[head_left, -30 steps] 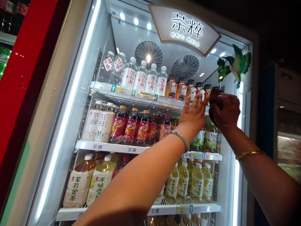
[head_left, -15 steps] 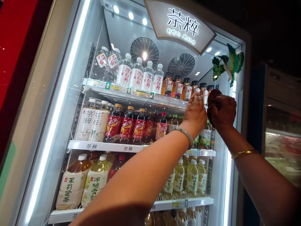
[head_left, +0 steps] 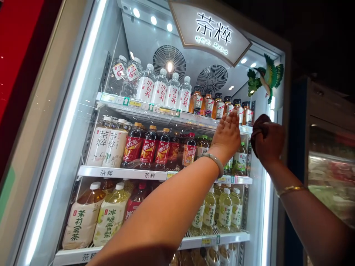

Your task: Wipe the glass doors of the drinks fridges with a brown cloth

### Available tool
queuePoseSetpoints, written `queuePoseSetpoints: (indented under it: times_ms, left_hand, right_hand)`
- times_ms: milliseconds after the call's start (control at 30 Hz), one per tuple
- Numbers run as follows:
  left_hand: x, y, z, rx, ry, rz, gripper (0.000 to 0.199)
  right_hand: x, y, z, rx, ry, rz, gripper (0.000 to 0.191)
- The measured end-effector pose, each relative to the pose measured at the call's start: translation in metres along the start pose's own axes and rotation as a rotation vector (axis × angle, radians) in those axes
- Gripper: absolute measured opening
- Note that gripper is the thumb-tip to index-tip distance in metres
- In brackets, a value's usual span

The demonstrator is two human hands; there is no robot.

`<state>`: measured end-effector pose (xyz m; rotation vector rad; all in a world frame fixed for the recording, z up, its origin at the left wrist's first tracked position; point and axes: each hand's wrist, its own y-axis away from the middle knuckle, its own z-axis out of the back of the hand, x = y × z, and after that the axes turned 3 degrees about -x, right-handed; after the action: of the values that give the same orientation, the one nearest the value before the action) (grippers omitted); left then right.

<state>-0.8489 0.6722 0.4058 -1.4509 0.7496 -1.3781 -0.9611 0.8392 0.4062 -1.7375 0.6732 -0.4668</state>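
My left hand [head_left: 226, 133], with a pale bangle [head_left: 215, 162] at its wrist, is laid flat with fingers stretched upward, seemingly against the glass door in front of the shelves. To its right, my right hand [head_left: 271, 143] is closed around a bunched dark brown cloth [head_left: 258, 129], held near the right side of the glass. A gold bracelet [head_left: 292, 189] circles that wrist. Behind the glass, amber bottles [head_left: 208, 105] stand just above my left hand, and green-labelled bottles [head_left: 240, 160] stand below the hands.
The tall lit drinks cooler [head_left: 83, 81] has several shelves [head_left: 122, 173] of bottles. A lit sign [head_left: 213, 31] tops it, and a green bird decoration [head_left: 270, 77] is at the upper right. Another cabinet [head_left: 330, 147] stands to the right; a red panel [head_left: 19, 44] is at left.
My right hand has moved a little right and down with the cloth, widening the gap between my hands. My left hand has shifted slightly left and lies flatter.
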Motion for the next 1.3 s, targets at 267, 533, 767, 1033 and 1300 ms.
queuePoseSetpoints:
  times_ms: [267,533,767,1033,1300]
  left_hand:
    - [-0.001,0.001,-0.002,-0.032,0.029,0.01,0.063]
    - [-0.002,0.001,-0.002,-0.011,0.068,0.006,0.064]
    - [0.002,0.004,0.001,-0.003,0.129,-0.045,0.063]
    - [0.003,0.005,0.004,0.026,0.133,-0.08,0.059]
    - [-0.008,0.029,0.003,0.015,0.134,-0.069,0.059]
  right_hand:
    - [0.03,-0.006,-0.019,0.019,-0.071,0.1,0.031]
    - [0.03,0.029,-0.006,-0.099,-0.034,0.004,0.021]
    - [0.002,0.022,0.002,-0.016,-0.034,0.01,0.027]
    - [0.028,0.076,0.01,-0.049,-0.001,-0.038,0.027]
    - [0.019,0.081,0.021,-0.083,0.019,-0.089,0.031]
